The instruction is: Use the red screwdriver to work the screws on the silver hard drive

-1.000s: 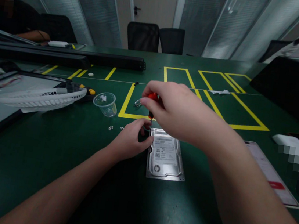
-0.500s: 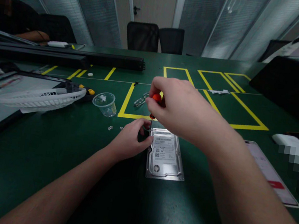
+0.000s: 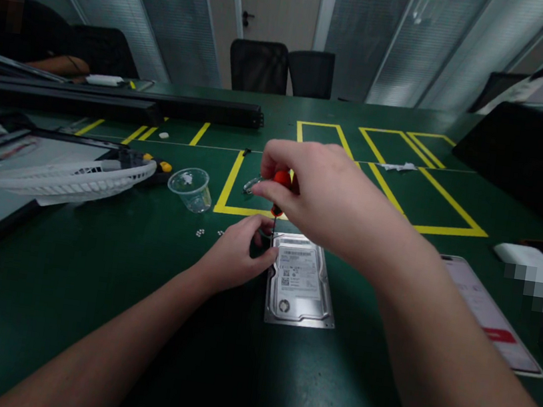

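Observation:
A silver hard drive [image 3: 301,285] with a white label lies flat on the green table in front of me. My right hand [image 3: 308,178] is closed around the red and black handle of a screwdriver [image 3: 282,179], which stands upright with its thin shaft over the drive's far left corner. The exact tip contact is too small to make out. My left hand [image 3: 241,253] steadies that same corner, thumb against the drive's left edge and fingers curled at the far side. Small screws [image 3: 200,232] lie on the table left of that hand.
A clear plastic cup [image 3: 191,189] stands to the left, near a white ribbed part [image 3: 77,179]. Beyond my right hand is a clear, shiny object [image 3: 251,185]. A phone-like device [image 3: 497,323] lies on the right. Another person [image 3: 37,36] sits far left.
My right hand's fingers and thumb have shifted a little to the left around the screwdriver handle. The drive and my left hand have stayed in place.

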`<state>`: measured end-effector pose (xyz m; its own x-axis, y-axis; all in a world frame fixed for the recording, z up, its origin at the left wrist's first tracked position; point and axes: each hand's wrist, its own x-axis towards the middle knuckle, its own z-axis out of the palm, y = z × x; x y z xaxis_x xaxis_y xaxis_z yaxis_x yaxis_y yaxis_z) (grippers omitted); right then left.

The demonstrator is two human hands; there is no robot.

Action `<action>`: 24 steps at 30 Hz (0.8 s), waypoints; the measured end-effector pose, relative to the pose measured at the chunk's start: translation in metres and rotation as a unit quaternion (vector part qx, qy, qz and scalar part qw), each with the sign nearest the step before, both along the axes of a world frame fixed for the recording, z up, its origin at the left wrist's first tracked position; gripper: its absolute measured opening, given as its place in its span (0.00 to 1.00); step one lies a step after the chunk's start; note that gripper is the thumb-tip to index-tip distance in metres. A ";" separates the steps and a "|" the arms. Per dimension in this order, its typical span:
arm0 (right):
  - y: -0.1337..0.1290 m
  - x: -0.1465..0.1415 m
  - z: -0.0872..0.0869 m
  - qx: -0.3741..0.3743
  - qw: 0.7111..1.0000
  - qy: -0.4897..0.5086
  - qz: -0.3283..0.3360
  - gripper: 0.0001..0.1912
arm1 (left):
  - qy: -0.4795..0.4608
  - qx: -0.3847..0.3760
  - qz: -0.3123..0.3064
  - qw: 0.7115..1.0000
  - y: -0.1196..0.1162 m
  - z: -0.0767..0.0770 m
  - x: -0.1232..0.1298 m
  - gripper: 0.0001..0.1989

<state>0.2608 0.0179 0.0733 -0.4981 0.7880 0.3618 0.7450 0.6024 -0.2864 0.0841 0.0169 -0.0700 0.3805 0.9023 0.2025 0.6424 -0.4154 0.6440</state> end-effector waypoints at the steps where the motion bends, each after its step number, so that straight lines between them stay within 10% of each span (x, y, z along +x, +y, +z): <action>1: 0.000 0.000 0.001 -0.002 1.000 -0.003 -0.001 0.06 | 0.000 0.001 -0.001 1.000 0.000 -0.001 0.000 0.12; 24: 0.001 -0.001 -0.003 -0.030 0.999 -0.002 -0.014 0.12 | 0.008 -0.004 0.009 1.000 0.000 0.000 -0.002 0.12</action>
